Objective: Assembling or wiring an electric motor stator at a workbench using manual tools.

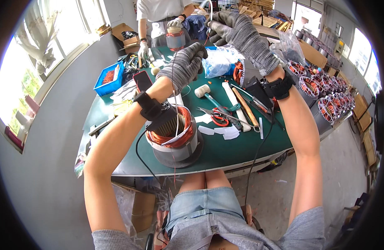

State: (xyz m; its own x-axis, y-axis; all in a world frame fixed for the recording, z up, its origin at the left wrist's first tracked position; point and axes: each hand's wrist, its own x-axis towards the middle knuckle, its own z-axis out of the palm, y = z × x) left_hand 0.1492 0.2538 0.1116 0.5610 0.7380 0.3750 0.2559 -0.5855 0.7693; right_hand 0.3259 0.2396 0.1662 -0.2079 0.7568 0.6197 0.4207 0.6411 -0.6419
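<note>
A round grey motor stator with copper windings stands at the near edge of the green table. My left hand, in a grey knit glove, is raised above it and pinches a thin white string that runs down to the windings. My right hand, also gloved, is lifted higher and further back, gripping the upper end of the string near a white tube. Both wrists carry black bands.
Red-handled scissors, a white mallet, wooden sticks, pliers and paper slips lie right of the stator. Several wound stators line the right side. A blue bin sits left. Across the table another person's gloved hands work on a stator.
</note>
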